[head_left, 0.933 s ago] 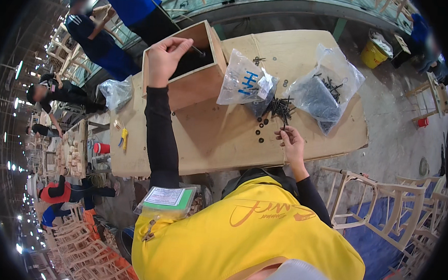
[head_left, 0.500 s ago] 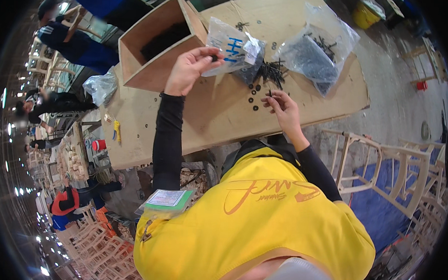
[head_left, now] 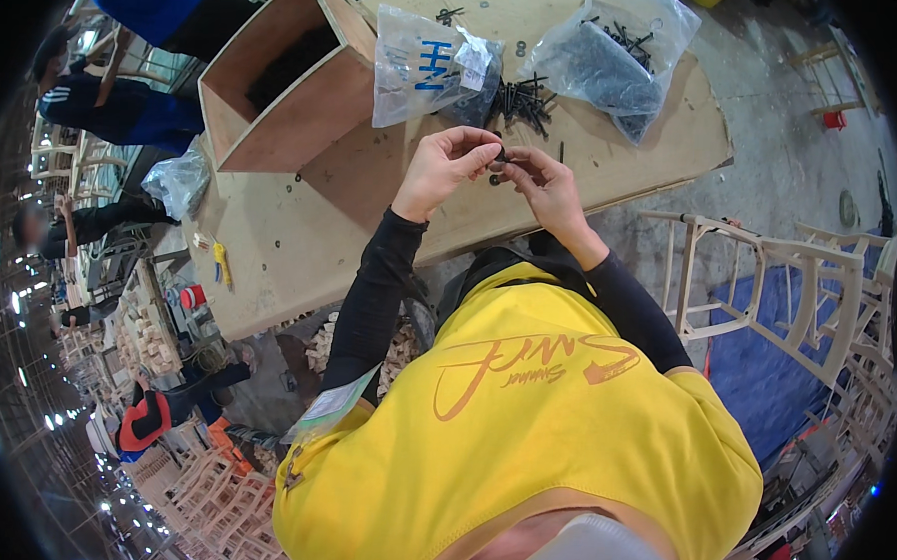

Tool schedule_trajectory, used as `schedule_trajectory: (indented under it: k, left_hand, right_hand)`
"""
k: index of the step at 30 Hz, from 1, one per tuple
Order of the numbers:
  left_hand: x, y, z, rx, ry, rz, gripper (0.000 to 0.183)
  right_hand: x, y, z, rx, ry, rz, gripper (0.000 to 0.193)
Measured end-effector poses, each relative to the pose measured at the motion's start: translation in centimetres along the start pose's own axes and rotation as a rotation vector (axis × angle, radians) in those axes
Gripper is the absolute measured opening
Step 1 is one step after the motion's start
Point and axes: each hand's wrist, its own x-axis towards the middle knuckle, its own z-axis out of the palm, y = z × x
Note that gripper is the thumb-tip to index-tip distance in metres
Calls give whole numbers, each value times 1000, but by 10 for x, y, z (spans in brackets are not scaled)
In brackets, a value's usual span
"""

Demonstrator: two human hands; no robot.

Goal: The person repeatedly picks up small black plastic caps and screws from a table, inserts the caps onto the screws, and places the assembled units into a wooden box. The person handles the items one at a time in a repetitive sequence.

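Observation:
Over the table's near side, my left hand (head_left: 445, 172) and my right hand (head_left: 550, 192) meet fingertip to fingertip. My left thumb and forefinger pinch a small round black piece, seemingly a washer (head_left: 501, 154). The fingers of my right hand are closed against it, and what they hold is mostly hidden. Just beyond the hands lies a loose pile of black bolts (head_left: 522, 103), with a single bolt (head_left: 561, 152) apart from it. A clear plastic bag with blue marking (head_left: 407, 78) lies behind my left hand. Another clear bag (head_left: 618, 72) of black hardware is farther right.
An open plywood box (head_left: 311, 109) with dark contents stands on the wooden table (head_left: 340, 245) at the left. A crumpled bag (head_left: 178, 180) and a yellow-handled tool (head_left: 222, 265) lie near the left edge. Wooden chair frames (head_left: 759, 284) stand at the right. Other people work at the left.
My left hand has moved right and down from beside the box, carrying the small black piece. My right hand has shifted slightly left, and the two hands' fingertips now meet.

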Motion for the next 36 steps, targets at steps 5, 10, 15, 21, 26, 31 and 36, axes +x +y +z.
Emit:
schedule_trajectory:
  k: [5, 10, 15, 21, 26, 31, 36]
  left_hand:
    - [0, -9, 0, -56, 9, -31, 19]
    - [0, -10, 1, -86, -11, -57, 17]
    - [1, -10, 1, -64, -4, -78, 17]
    - [0, -8, 8, 41, 66, 74, 19]
    - [-4, -13, 7, 193, 116, 163, 18]
    - [-6, -5, 4, 421, 184, 279, 14]
    - [1, 55, -58, 515, 527, 467, 19]
  right_hand:
    - [-2, 0, 1, 15, 20, 25, 23]
    - [-3, 2, -1, 32, 30, 29, 24]
    - [-4, 2, 1, 7, 36, 42, 23]
    - [-3, 3, 0, 3, 26, 68, 23]
    - [0, 6, 0, 34, 14, 92, 23]
    - [3, 6, 2, -32, 15, 9, 26]
    - [12, 38, -24, -581, 156, -33, 38]
